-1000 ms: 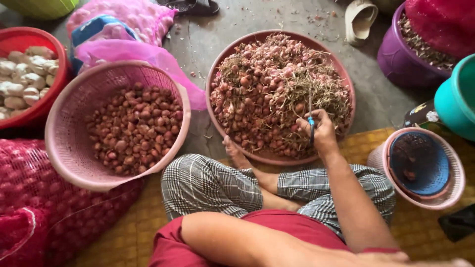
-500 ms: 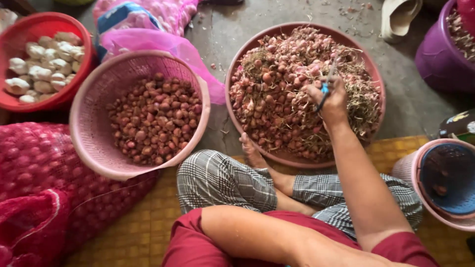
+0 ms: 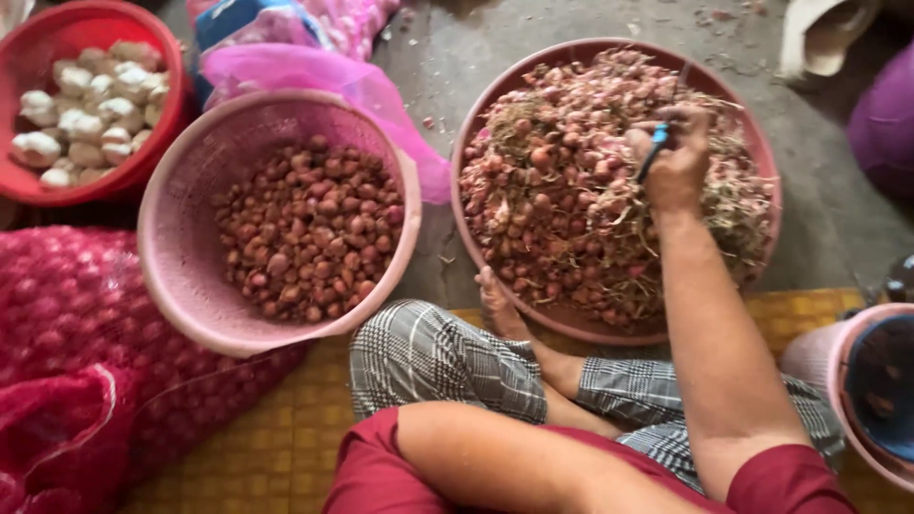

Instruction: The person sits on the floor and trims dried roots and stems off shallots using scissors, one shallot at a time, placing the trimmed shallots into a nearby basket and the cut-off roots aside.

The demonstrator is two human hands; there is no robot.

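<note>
Right hand in the shallots

My right hand (image 3: 674, 164) pinches a blue-handled tool (image 3: 653, 152) over the untrimmed shallots (image 3: 562, 209) in the round tray (image 3: 476, 133) beneath it; my left hand stays out of sight.

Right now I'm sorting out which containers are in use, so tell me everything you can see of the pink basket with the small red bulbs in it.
The pink basket is round, looks like plastic, and has finely perforated walls and a thick smooth rim. It stands upright on the floor and mat edge, left of the person's knee. Small reddish-brown shallots fill its bottom, well below the rim. A pink plastic bag lies behind it, and a red mesh sack presses against its lower left side. Neither hand touches it.
</note>
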